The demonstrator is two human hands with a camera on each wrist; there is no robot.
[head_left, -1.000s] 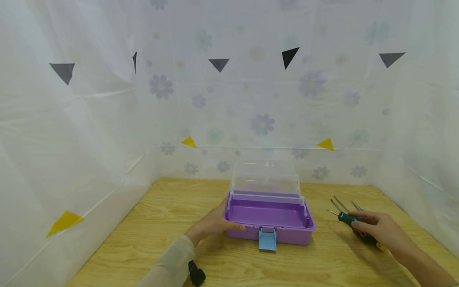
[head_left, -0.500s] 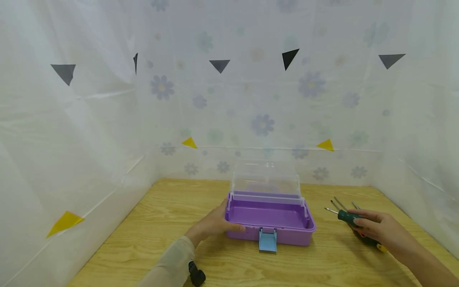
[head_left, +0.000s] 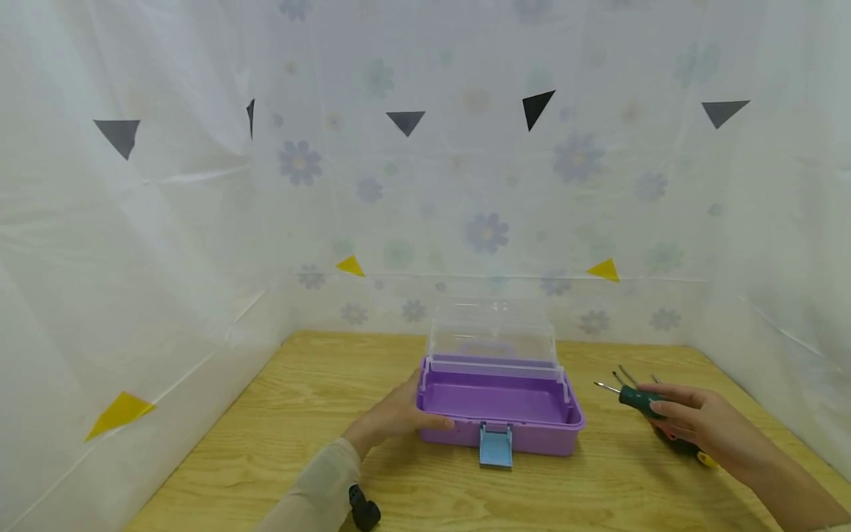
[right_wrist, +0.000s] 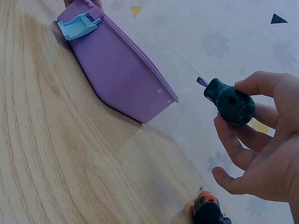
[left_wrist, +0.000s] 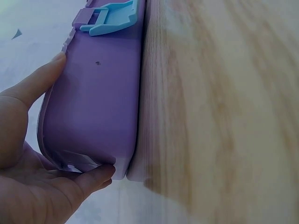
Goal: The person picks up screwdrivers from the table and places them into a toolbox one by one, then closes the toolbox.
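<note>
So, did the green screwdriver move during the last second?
Yes. The right hand has carried the green screwdriver a little left, toward the purple box, which stays in place.

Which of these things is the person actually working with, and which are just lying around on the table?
In use:
- purple box, lid open, steadied by the left hand
- green-handled screwdriver, held by the right hand

Lying about:
- other screwdrivers on the wooden table, beyond the right hand
- coloured triangles on the white sheeting
</note>
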